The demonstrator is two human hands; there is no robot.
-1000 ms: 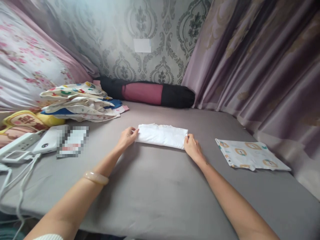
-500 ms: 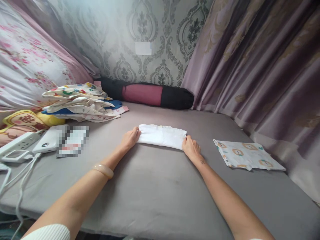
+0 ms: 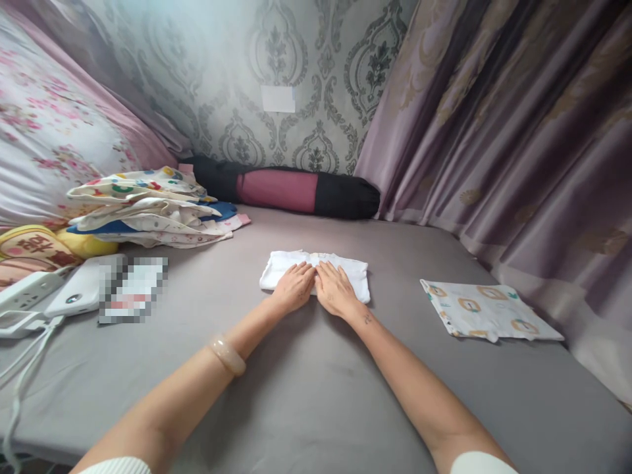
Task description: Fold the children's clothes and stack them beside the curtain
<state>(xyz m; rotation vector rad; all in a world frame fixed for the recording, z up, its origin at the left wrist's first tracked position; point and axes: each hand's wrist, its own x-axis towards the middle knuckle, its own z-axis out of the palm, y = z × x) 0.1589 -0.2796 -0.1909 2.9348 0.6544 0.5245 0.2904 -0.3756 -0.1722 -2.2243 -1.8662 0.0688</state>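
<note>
In the head view, the 2 hands lie palm down on a folded white cloth (image 3: pixel 275 271), which rests flat on a grey sheet (image 3: pixel 316 401) near the middle of the picture. The left hand (image 3: pixel 296 288) and the right hand (image 3: pixel 336 288) sit side by side at the cloth's near long edge, thumbs close together at its centre, fingers stretched out over the top towards its far edge; the grip is flat and spread, pressing rather than pinching. The cloth's 2 short ends stick out beyond the hands, the left end a little rounded. Grey sheet runs on every side of it: a broad stretch between the forearms towards the near edge, a strip behind it reaching to a black and maroon roll (image 3: pixel 276 189) along the wall, and a gap on the right before a folded patterned cloth (image 3: pixel 486 309), which lies near the curtain (image 3: pixel 494 131). On the left, more sheet separates the cloth from a blurred-out flat object (image 3: pixel 134 289), a white device (image 3: pixel 89 283) and a power strip (image 3: pixel 29 289). A heap of clothes (image 3: pixel 143 210) stands further back on that side.
</note>
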